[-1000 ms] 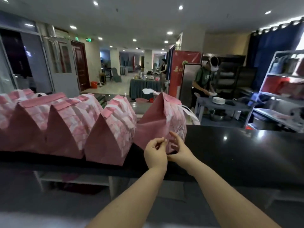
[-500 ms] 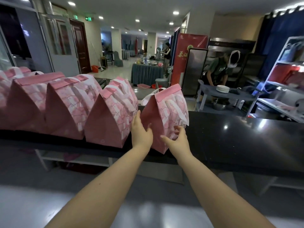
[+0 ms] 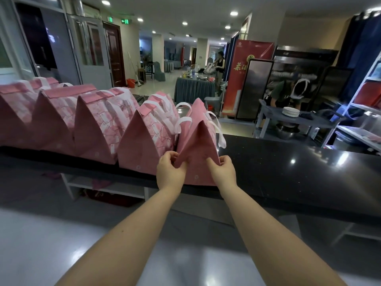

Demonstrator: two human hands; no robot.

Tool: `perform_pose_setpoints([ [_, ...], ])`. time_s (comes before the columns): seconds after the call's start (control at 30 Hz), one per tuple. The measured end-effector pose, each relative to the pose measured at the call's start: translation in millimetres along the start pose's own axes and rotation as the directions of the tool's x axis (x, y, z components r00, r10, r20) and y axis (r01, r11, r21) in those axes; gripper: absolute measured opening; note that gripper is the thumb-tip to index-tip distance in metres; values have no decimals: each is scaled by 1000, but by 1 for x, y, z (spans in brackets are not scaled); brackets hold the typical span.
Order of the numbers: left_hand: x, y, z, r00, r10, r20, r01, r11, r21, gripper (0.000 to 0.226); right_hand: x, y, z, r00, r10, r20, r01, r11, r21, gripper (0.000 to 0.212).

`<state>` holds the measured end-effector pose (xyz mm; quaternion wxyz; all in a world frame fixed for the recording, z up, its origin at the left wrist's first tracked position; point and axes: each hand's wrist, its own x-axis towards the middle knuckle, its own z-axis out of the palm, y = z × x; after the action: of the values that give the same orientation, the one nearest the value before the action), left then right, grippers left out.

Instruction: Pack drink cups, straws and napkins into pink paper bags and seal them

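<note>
A sealed pink paper bag point(image 3: 196, 147) with white handles stands at the right end of a row on the black counter point(image 3: 288, 168). My left hand point(image 3: 170, 171) pinches the bag's lower left edge. My right hand point(image 3: 222, 170) grips its lower right edge. The bag's narrow side faces me and it touches the neighbouring pink bag point(image 3: 144, 139). Several more folded-shut pink bags point(image 3: 99, 124) line up to the left. No cups, straws or napkins are visible.
The counter stretches bare to the right of the held bag. Behind it a person bends over a grey cart point(image 3: 296, 120) with stacked plates point(image 3: 290, 111). White shelving point(image 3: 362, 112) stands at the far right. Another person stands at a distant draped table point(image 3: 193, 87).
The bag has turned so its narrow side faces me and sits tight against the row. Both hands dropped from its sides to its lower edges.
</note>
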<state>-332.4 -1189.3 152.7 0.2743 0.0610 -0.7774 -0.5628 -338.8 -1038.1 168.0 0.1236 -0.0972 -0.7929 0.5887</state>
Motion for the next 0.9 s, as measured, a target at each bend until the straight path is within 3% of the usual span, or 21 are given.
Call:
perform_pose_setpoints([
  [0.13, 9, 7, -2, 999, -50, 7, 50, 996, 78, 22, 6, -12, 3, 999, 36, -33, -42, 977, -207, 45],
  [0.27, 11, 8, -5, 997, -69, 39, 62, 984, 164, 22, 3, -6, 2, 998, 52, -29, -59, 951, -302, 48],
  [0.47, -7, -17, -16, 998, -55, 32, 48, 983, 178, 15, -16, 25, -9, 998, -50, -35, 38, 956, -292, 20],
  [0.8, 6, -28, -37, 991, -131, -29, 134, 974, 180, 5, -21, 26, 5, 997, -55, 61, 69, 962, -264, 15],
  [0.9, -1, -29, -38, 999, 20, -25, -14, 980, 199, 8, -21, 23, -3, 996, -78, 48, 87, 968, -235, 18],
])
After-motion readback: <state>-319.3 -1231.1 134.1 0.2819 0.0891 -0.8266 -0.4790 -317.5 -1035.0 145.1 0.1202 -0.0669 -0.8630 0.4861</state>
